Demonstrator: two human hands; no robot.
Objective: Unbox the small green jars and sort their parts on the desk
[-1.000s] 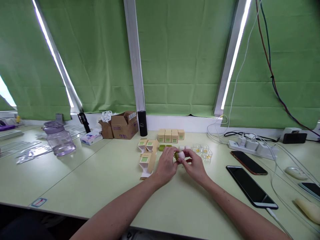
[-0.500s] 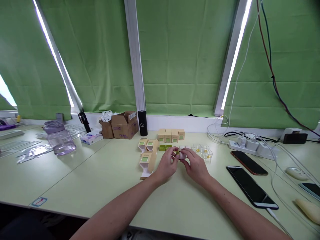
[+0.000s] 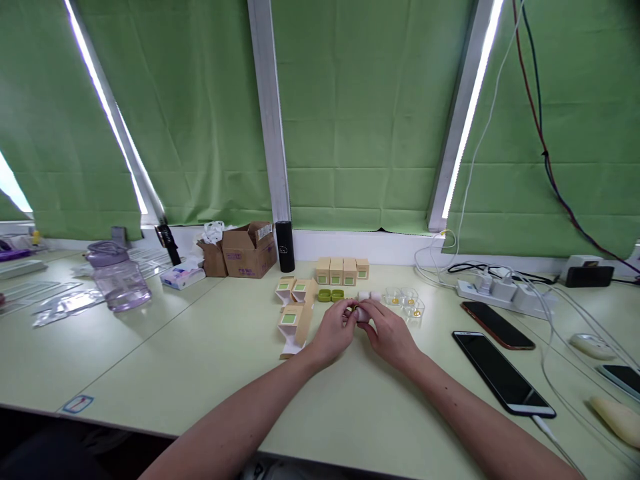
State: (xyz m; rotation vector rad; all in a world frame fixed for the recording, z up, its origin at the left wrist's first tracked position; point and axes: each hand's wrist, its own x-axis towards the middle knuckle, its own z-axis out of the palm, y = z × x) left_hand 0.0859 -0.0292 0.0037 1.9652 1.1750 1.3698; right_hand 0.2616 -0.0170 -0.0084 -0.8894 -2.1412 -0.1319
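At the middle of the table, my left hand (image 3: 334, 332) and my right hand (image 3: 391, 333) meet with fingertips closed around one small white piece (image 3: 361, 316). A bit of green shows at its left side, between my left fingers; most of it is hidden. Just beyond my fingers stand two small white blocks (image 3: 369, 295). Two small green containers (image 3: 331, 295) lie to their left. On the right, several clear cups (image 3: 409, 297) have gold-coloured spots inside. Unfolded cardboard boxes (image 3: 295, 316) with green labels lie left of my left hand.
Several closed cardboard boxes (image 3: 337, 271) stand at the back. A black cylinder (image 3: 285, 247), an opened carton (image 3: 249, 251) and a clear bottle (image 3: 118, 277) are further left. Phones (image 3: 504, 373), cables and a power strip (image 3: 505, 297) occupy the right.
My fingers have closed more tightly over the white piece, and my hands have dipped slightly. The white blocks behind them show more fully now.
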